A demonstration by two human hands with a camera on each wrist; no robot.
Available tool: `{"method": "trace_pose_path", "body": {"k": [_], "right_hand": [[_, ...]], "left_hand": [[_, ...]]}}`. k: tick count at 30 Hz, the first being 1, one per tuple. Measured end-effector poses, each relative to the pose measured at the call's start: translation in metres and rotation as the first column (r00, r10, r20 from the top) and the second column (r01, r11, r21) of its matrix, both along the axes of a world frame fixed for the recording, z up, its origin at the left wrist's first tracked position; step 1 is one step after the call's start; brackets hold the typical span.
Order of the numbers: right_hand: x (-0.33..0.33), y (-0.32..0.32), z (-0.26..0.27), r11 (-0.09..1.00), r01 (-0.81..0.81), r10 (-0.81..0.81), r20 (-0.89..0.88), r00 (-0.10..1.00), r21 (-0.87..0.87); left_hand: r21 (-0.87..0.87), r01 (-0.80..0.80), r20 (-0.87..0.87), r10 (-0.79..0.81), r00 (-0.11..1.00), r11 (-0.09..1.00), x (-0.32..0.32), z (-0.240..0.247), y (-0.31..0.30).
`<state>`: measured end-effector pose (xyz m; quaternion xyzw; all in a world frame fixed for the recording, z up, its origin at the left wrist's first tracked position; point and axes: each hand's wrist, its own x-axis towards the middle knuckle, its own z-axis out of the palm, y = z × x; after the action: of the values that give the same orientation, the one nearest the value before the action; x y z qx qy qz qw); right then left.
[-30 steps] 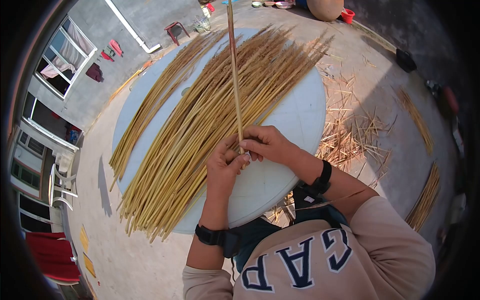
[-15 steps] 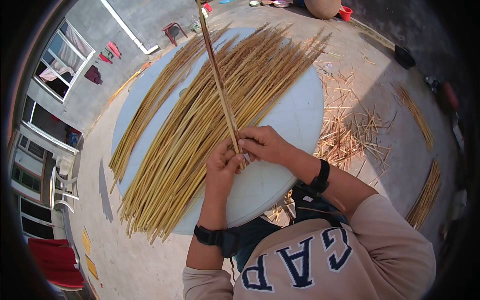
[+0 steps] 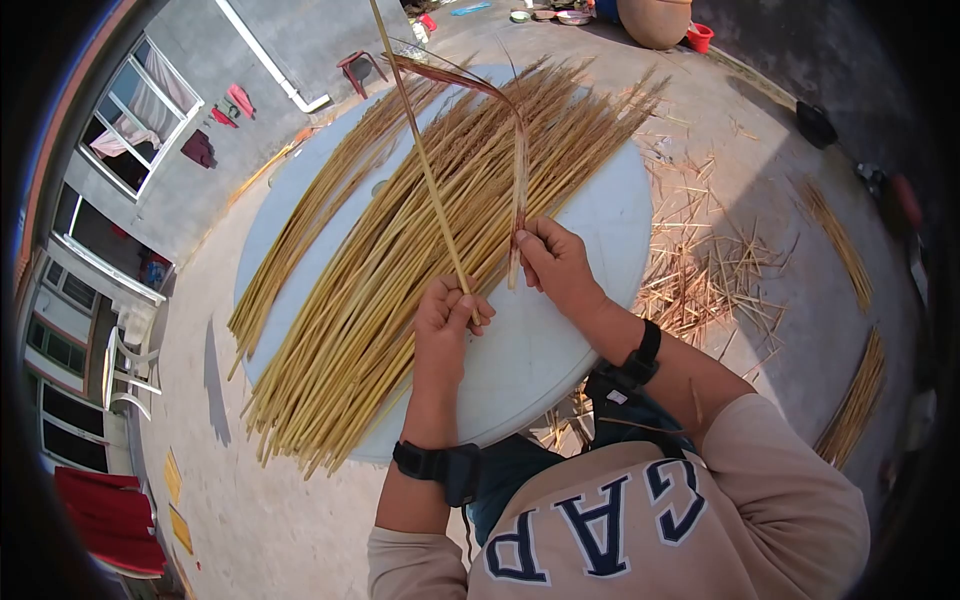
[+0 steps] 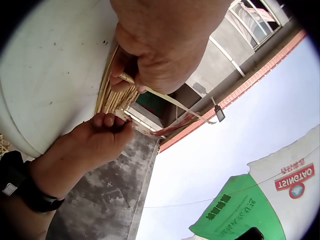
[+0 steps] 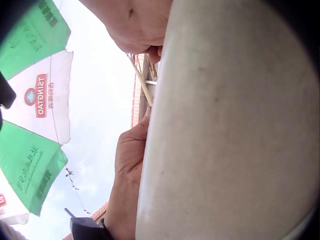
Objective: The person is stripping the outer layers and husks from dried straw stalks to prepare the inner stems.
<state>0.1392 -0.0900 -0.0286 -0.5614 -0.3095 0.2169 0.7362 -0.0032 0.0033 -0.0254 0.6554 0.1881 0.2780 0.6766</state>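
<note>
Near the front of the round pale table (image 3: 605,235), the left hand (image 3: 448,308) grips the lower end of a long yellow stalk (image 3: 428,175), which slants up and left. To its right, the right hand (image 3: 562,262) pinches a dry reddish-brown leaf strip (image 3: 520,165) that bends over at the top toward the stalk. Beneath both lies a large pile of stalks (image 3: 370,270) with feathery brown heads. In the left wrist view the left hand (image 4: 165,45) curls round the stalk, and the right hand (image 4: 95,145) holds the strip.
A smaller row of stalks (image 3: 330,190) lies on the table's left. Peeled scraps (image 3: 700,270) litter the ground at the right, with two bundles (image 3: 855,395) beyond. A white chair (image 3: 130,370) stands at the left, a red stool (image 3: 358,72) behind the table.
The right hand has moved up and right, away from the left hand, with the brown strip now apart from the stalk. The stalk leans further left.
</note>
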Motion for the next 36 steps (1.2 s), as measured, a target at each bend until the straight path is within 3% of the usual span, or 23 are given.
{"method": "trace_pose_path", "body": {"k": [3, 5, 6, 8, 14, 18, 20, 23, 25, 27, 30, 34, 36], "right_hand": [[0.003, -0.001, -0.001, 0.999, 0.03, -0.03, -0.042, 0.999, 0.012], [0.011, -0.004, 0.001, 0.999, 0.019, -0.006, -0.262, 0.965, 0.045], [0.016, -0.006, 0.003, 0.999, 0.019, -0.006, -0.26, 0.966, 0.048], [0.029, -0.012, 0.009, 0.961, 0.2, -0.092, -0.46, 0.883, 0.19], [0.095, -0.047, 0.04, 0.643, 0.55, -0.311, -0.474, 0.824, 0.533], [0.13, -0.067, 0.039, 0.579, 0.58, -0.276, -0.532, 0.8, 0.572], [0.15, -0.078, 0.029, 0.498, 0.592, -0.249, -0.549, 0.798, 0.634], [0.128, -0.071, 0.039, 0.578, 0.629, -0.243, -0.626, 0.741, 0.52], [0.097, -0.055, 0.038, 0.823, 0.427, -0.208, -0.502, 0.839, 0.374], [0.056, -0.034, 0.037, 0.975, 0.065, 0.001, -0.294, 0.956, 0.214], [0.005, -0.007, 0.027, 0.944, -0.329, 0.327, -0.105, 0.939, 0.0], [-0.011, 0.012, 0.01, 0.911, -0.412, 0.413, -0.094, 0.906, 0.033], [-0.008, 0.011, 0.009, 0.947, -0.317, 0.317, 0.011, 0.948, 0.052]], "left_hand": [[0.006, 0.013, 0.002, -0.013, 1.0, 1.0, 0.0, 0.001, -0.002], [-0.006, -0.011, 0.086, 0.012, 0.996, 1.0, 0.0, -0.004, 0.001], [-0.003, -0.011, 0.088, 0.011, 0.996, 1.0, 0.0, -0.004, 0.003], [-0.073, 0.05, 0.199, -0.034, 0.979, 0.996, -0.002, -0.003, 0.006], [-0.096, 0.091, 0.13, -0.078, 0.988, 0.991, -0.002, 0.002, 0.0], [-0.101, 0.1, 0.142, -0.085, 0.986, 0.99, 0.0, -0.001, 0.002], [-0.129, 0.122, 0.177, -0.098, 0.979, 0.984, -0.001, 0.0, 0.002], [-0.146, 0.143, 0.152, -0.121, 0.981, 0.979, -0.002, 0.001, 0.002], [-0.138, 0.164, 0.134, -0.146, 0.98, 0.977, 0.0, 0.002, 0.0], [-0.126, 0.184, 0.113, -0.17, 0.979, 0.975, 0.001, 0.001, -0.001], [-0.11, 0.212, 0.085, -0.204, 0.975, 0.971, 0.001, -0.001, -0.001], [-0.107, 0.191, 0.02, -0.19, 0.982, 0.976, -0.002, 0.001, -0.002], [-0.143, 0.174, 0.006, -0.175, 0.984, 0.974, -0.003, 0.002, -0.002]]}}
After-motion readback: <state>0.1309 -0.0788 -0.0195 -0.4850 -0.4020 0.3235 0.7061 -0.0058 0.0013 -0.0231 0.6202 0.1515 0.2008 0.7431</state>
